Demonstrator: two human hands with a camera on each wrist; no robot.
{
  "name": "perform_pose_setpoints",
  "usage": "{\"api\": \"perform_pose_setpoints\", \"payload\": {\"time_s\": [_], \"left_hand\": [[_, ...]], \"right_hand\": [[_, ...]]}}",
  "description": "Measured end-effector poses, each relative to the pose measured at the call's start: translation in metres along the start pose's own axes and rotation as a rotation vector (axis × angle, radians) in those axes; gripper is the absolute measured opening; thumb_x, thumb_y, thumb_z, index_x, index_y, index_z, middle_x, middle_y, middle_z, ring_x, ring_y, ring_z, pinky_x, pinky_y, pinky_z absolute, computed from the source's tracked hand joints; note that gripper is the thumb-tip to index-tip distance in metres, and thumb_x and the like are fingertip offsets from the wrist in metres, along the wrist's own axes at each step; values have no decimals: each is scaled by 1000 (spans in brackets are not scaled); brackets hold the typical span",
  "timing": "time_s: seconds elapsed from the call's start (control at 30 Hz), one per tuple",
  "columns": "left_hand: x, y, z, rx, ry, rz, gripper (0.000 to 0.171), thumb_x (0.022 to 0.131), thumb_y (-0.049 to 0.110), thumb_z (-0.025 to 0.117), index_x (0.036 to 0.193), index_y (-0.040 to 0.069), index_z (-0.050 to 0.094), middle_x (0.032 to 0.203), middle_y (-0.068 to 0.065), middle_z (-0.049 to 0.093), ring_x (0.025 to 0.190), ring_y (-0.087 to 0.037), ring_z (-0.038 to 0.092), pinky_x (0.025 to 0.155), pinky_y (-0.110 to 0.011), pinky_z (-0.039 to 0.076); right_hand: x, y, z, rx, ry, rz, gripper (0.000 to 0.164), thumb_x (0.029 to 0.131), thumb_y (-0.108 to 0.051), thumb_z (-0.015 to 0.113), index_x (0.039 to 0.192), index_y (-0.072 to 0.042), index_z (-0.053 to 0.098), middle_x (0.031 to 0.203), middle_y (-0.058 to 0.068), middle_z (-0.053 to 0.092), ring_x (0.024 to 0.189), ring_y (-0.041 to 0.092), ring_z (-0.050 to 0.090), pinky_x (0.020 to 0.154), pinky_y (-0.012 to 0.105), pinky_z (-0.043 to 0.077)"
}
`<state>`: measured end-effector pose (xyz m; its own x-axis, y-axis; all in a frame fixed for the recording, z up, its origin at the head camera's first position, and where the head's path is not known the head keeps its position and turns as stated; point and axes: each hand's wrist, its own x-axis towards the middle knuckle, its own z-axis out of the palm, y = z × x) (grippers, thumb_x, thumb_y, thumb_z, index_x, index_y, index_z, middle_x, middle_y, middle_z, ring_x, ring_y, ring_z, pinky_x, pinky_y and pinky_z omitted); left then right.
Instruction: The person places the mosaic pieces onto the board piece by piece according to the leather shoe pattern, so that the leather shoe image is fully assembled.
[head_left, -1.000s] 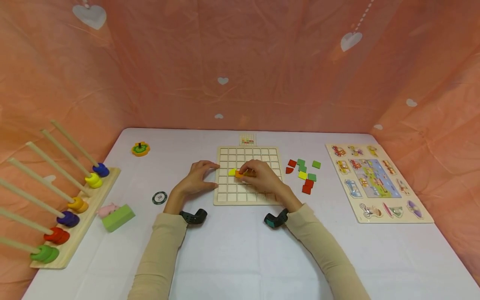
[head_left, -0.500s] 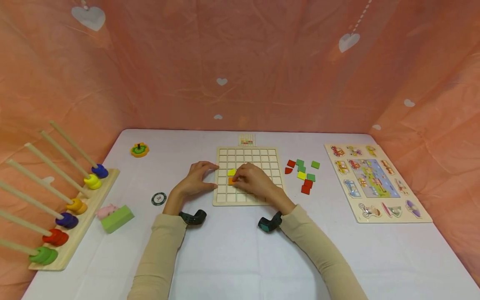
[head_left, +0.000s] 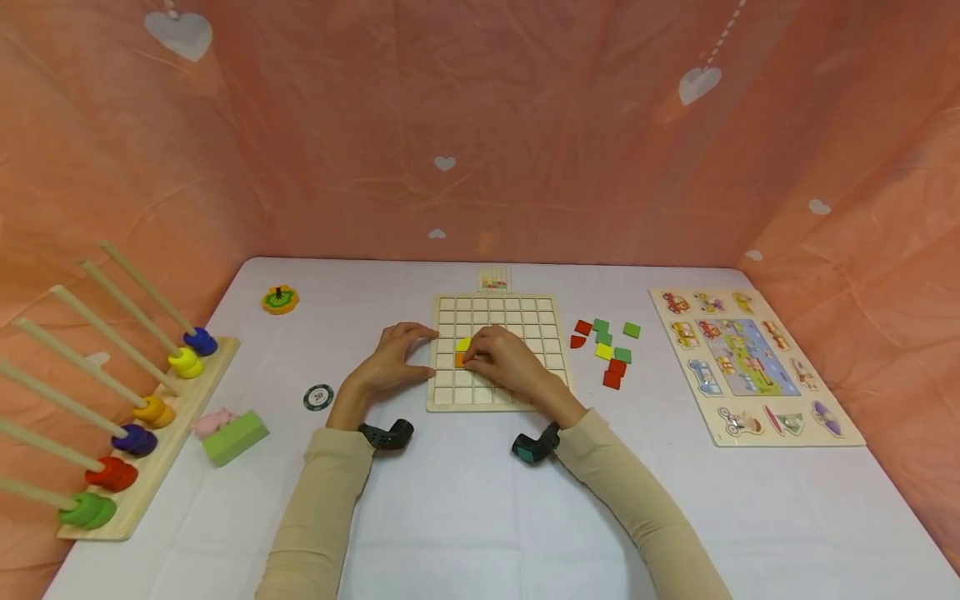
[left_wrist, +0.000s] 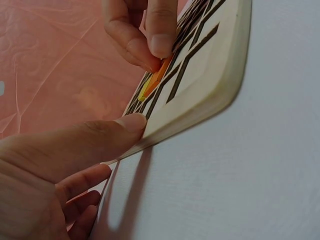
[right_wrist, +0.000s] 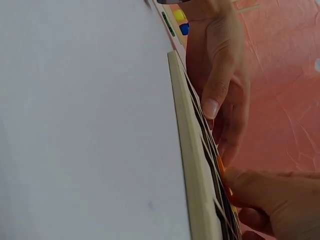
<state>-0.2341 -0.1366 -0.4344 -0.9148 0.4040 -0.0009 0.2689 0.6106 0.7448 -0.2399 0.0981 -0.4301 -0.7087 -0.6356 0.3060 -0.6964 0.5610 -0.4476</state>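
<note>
A wooden grid board (head_left: 498,400) lies flat at mid-table. My left hand (head_left: 392,360) is at its left edge; in the left wrist view the thumb (left_wrist: 132,121) rests on the rim. My right hand (head_left: 506,360) is over the board, pinching a small orange tile (head_left: 460,359) with thumb and fingertips. This tile sits at a grid cell, just on the near side of a yellow tile (head_left: 462,342). In the left wrist view the orange tile (left_wrist: 158,75) looks slightly tilted. The right hand hides part of the grid.
Loose red, green and yellow tiles (head_left: 604,351) lie right of the board. A pattern card (head_left: 494,280) touches the far side. A picture puzzle (head_left: 750,367) is far right. Leftward are a bead stacker (head_left: 180,400), green block (head_left: 236,437), pink pig (head_left: 214,421), chip (head_left: 318,397) and tree piece (head_left: 280,299).
My right hand has moved left and slightly nearer with the orange tile, from beside the yellow tile to the cell just in front of it. The left hand has stayed at the board's edge.
</note>
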Motion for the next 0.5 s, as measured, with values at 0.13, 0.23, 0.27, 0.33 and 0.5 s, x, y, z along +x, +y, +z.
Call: {"api": "perform_pose_setpoints", "payload": {"time_s": [0.13, 0.23, 0.27, 0.33, 0.5], "left_hand": [[0, 1, 0, 5, -1, -4, 57, 77, 13, 73, 130, 7, 52, 138, -16, 36, 132, -34, 20, 108, -55, 18], [1, 1, 0, 7, -2, -1, 57, 77, 13, 74, 130, 7, 52, 138, -16, 36, 132, -34, 20, 108, -55, 18], [1, 1, 0, 6, -1, -1, 57, 77, 13, 74, 130, 7, 52, 138, -16, 36, 132, -34, 20, 108, -55, 18], [0, 1, 0, 4, 0, 0, 58, 77, 13, 74, 129, 7, 52, 138, -17, 36, 132, -35, 20, 108, -56, 18], [0, 1, 0, 4, 2, -9, 59, 76, 13, 74, 130, 7, 52, 138, -17, 36, 132, -35, 19, 108, -56, 17]], "right_hand": [[-2, 1, -7, 22, -12, 43, 11, 86, -20, 67, 92, -13, 73, 96, -2, 61, 91, 12, 55, 84, 27, 47], [-5, 5, -17, 67, -5, 79, 16, 87, -20, 67, 99, -10, 71, 99, 0, 60, 87, 12, 56, 78, 27, 48], [-7, 7, -20, 85, 2, 86, 18, 86, -19, 67, 101, -9, 70, 99, 2, 61, 86, 13, 56, 75, 28, 48], [-11, 13, -29, 118, 24, 86, 20, 86, -16, 67, 103, -6, 69, 100, 5, 62, 83, 15, 56, 72, 29, 49], [-27, 29, -52, 152, 97, 77, 22, 83, -10, 70, 104, -2, 67, 99, 10, 64, 82, 19, 57, 70, 31, 50]]}}
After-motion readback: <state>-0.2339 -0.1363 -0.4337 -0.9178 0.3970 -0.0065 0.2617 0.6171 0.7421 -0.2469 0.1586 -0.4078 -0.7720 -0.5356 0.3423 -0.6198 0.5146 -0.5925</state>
